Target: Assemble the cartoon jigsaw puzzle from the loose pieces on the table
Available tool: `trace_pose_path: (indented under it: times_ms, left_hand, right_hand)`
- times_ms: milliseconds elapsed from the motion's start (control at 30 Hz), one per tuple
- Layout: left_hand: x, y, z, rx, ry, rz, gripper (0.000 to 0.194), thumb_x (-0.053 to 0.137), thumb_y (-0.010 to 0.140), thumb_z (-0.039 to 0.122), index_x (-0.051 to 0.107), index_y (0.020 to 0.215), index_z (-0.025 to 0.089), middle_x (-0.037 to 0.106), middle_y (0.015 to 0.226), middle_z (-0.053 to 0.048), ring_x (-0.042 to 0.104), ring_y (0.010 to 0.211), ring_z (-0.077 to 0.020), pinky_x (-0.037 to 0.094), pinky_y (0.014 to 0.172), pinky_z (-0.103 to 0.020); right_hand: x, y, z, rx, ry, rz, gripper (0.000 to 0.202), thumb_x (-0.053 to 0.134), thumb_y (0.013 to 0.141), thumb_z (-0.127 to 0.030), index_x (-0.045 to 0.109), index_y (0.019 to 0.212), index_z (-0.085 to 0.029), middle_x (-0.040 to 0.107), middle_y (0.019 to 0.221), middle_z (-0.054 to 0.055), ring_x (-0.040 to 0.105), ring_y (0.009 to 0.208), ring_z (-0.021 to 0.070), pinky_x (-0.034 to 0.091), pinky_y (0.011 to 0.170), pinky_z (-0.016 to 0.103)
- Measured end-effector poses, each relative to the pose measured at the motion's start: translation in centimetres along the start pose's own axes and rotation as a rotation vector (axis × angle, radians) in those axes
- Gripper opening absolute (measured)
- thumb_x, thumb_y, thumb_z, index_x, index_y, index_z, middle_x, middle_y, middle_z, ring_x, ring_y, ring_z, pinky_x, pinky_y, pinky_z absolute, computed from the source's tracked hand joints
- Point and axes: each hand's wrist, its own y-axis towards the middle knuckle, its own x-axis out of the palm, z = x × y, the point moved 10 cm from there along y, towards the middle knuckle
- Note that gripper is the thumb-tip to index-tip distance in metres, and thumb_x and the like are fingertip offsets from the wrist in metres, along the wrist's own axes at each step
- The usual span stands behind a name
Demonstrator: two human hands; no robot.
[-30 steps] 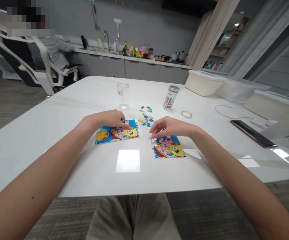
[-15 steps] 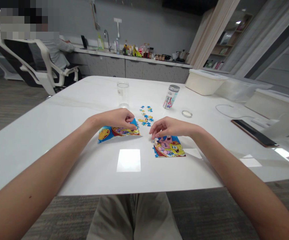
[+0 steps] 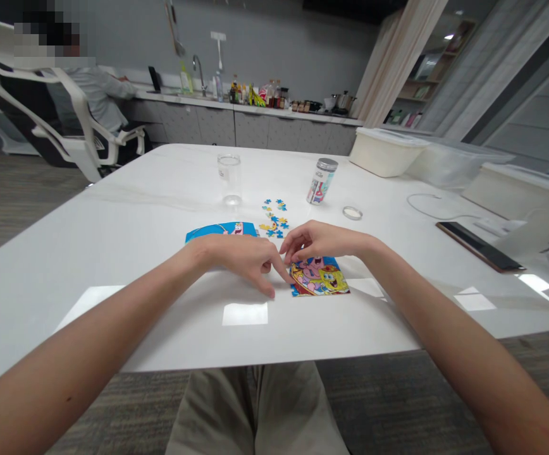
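My left hand (image 3: 250,260) is open, index finger stretched out to the left edge of a partly joined cartoon jigsaw puzzle (image 3: 329,278), thumb apart below. My right hand (image 3: 319,239) lies across the puzzle's upper part, its fingers bent and their tips close together at the top left corner. Whatever is between those tips is hidden. Behind my left hand a blue printed picture sheet (image 3: 222,229) lies partly covered by the hand and wrist. Several loose puzzle pieces (image 3: 274,222) are scattered just beyond both hands.
A clear jar (image 3: 229,180) and a printed can (image 3: 322,182) stand farther back on the white table (image 3: 170,183). A round lid (image 3: 352,213) lies near the can. Storage boxes (image 3: 388,151), a dark phone-like slab (image 3: 478,246) and a cable are at right. A person (image 3: 97,95) sits far left.
My left hand has let go of the picture sheet and moved right and nearer to me, to the puzzle's edge. The sheet now lies farther back. My right hand has barely moved.
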Motion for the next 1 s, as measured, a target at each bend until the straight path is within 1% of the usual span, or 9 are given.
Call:
trace_pose_path:
  times_ms: [133,300,533,667,867,1000]
  left_hand:
    - [0.3,0.2,0.1,-0.030,0.028,-0.019,0.045,0.068,0.078,0.040,0.065,0.122,0.032,0.039,0.052,0.007,0.035,0.050,-0.0104,0.031,0.052,-0.023]
    - [0.1,0.2,0.2,-0.025,0.028,-0.013,0.044,0.068,0.077,0.039,0.066,0.120,0.030,0.043,0.052,0.006,0.036,0.050,-0.0101,0.031,0.052,-0.023]
    - [0.3,0.3,0.0,-0.021,0.002,-0.018,0.044,0.069,0.077,0.040,0.066,0.120,0.033,0.051,0.057,0.005,0.039,0.052,-0.0109,0.035,0.056,-0.024]
    - [0.3,0.3,0.1,-0.010,0.002,-0.016,0.045,0.069,0.077,0.041,0.066,0.120,0.032,0.054,0.059,0.005,0.042,0.053,-0.0109,0.036,0.057,-0.024]
    - [0.3,0.3,-0.1,-0.002,-0.002,-0.013,0.048,0.068,0.077,0.043,0.064,0.123,0.032,0.059,0.064,0.003,0.047,0.057,-0.0121,0.038,0.059,-0.025]
    - [0.3,0.2,-0.2,-0.001,-0.014,-0.005,0.046,0.069,0.076,0.044,0.066,0.121,0.033,0.059,0.064,0.003,0.049,0.059,-0.0125,0.038,0.060,-0.025]
  right_hand:
    - [-0.1,0.0,-0.5,-0.015,-0.019,0.021,0.026,0.068,0.074,-0.024,0.069,0.099,-0.016,0.074,0.091,0.005,0.068,0.082,0.0154,0.053,0.073,0.027]
    - [-0.3,0.1,-0.9,-0.026,-0.086,0.066,0.023,0.068,0.074,-0.023,0.070,0.096,-0.016,0.073,0.090,0.005,0.066,0.081,0.0155,0.053,0.068,0.026]
    - [-0.5,0.2,-1.0,-0.028,-0.133,0.103,0.022,0.068,0.073,-0.022,0.069,0.094,-0.016,0.072,0.093,0.006,0.066,0.080,0.0152,0.053,0.067,0.025]
    - [-0.5,0.1,-1.1,-0.043,-0.170,0.104,0.023,0.069,0.072,-0.022,0.069,0.094,-0.017,0.072,0.091,0.005,0.065,0.078,0.0153,0.052,0.066,0.024]
    - [-0.5,0.1,-1.3,-0.062,-0.227,0.114,0.022,0.066,0.072,-0.019,0.070,0.094,-0.017,0.072,0.091,0.004,0.065,0.078,0.0151,0.052,0.067,0.024]
    - [-0.7,0.1,-1.5,-0.072,-0.259,0.132,0.021,0.063,0.074,-0.019,0.070,0.094,-0.018,0.072,0.092,0.004,0.065,0.081,0.0156,0.051,0.069,0.025]
